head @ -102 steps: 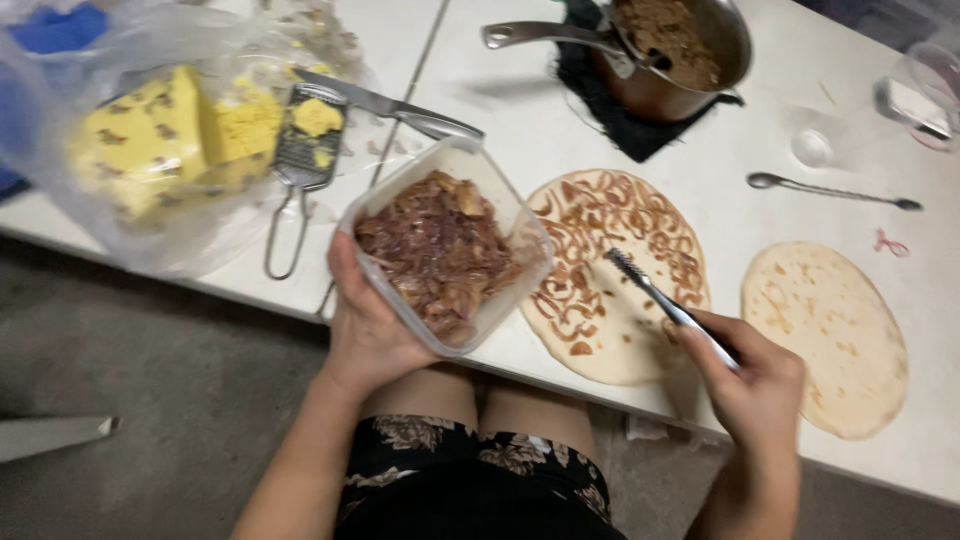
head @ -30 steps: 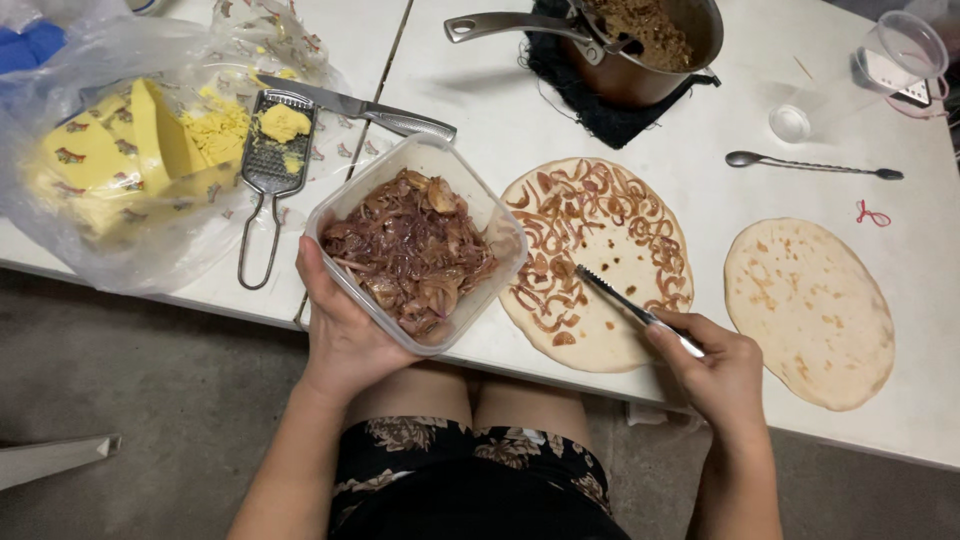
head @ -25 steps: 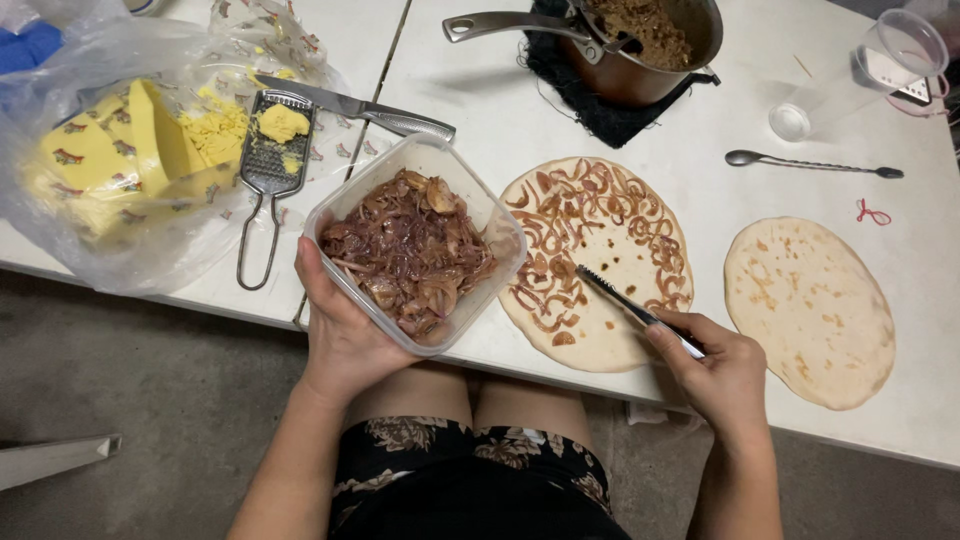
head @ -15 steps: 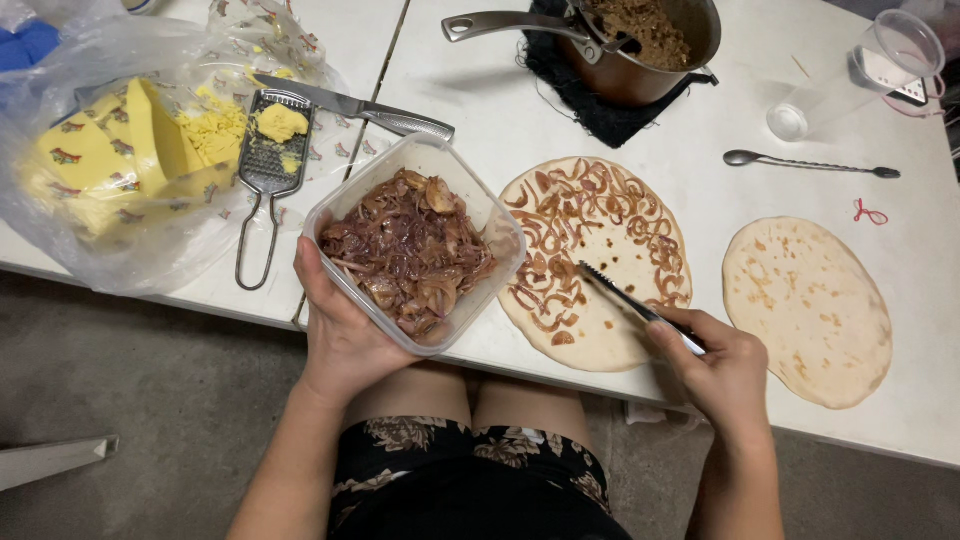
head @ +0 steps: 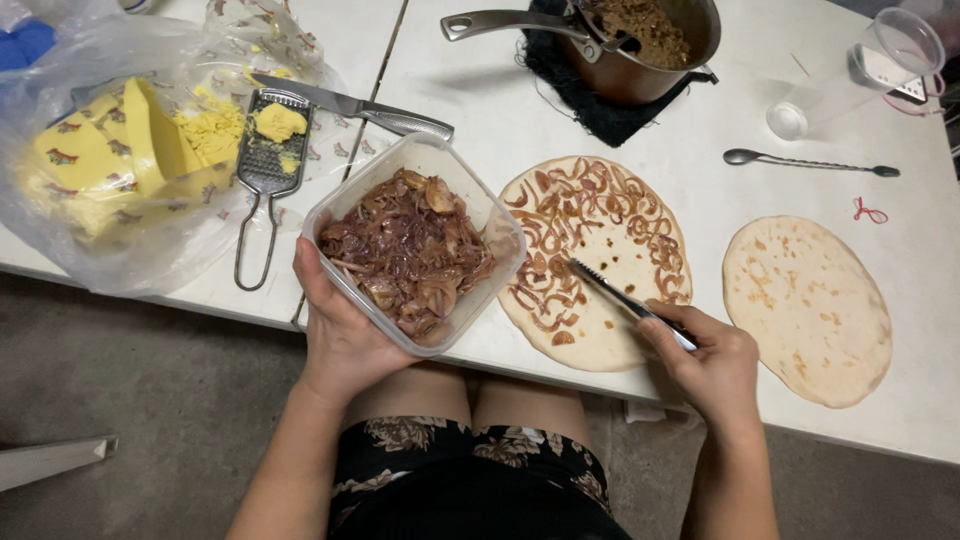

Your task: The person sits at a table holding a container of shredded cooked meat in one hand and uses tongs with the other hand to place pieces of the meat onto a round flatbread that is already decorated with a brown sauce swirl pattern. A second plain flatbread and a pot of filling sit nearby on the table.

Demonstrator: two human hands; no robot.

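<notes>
From the head camera, the left hand [head: 345, 335] is cupping a clear square plastic tub [head: 415, 245] of glossy brown cooked onions over the worktop's [head: 520, 120] near edge, its grip closed around the tub's base. The right hand [head: 710, 365] is gripping metal tongs [head: 625, 300], their tips lying on a round flatbread [head: 595, 260] spread with onion strands. A bare flatbread [head: 808, 310] is lying toward the right edge. At the far edge, a steel saucepan [head: 640, 45] of brown filling is sitting on a dark cloth. Near the left edge, yellow cheese [head: 120, 155] is resting in a clear bag beside a grater [head: 268, 165].
</notes>
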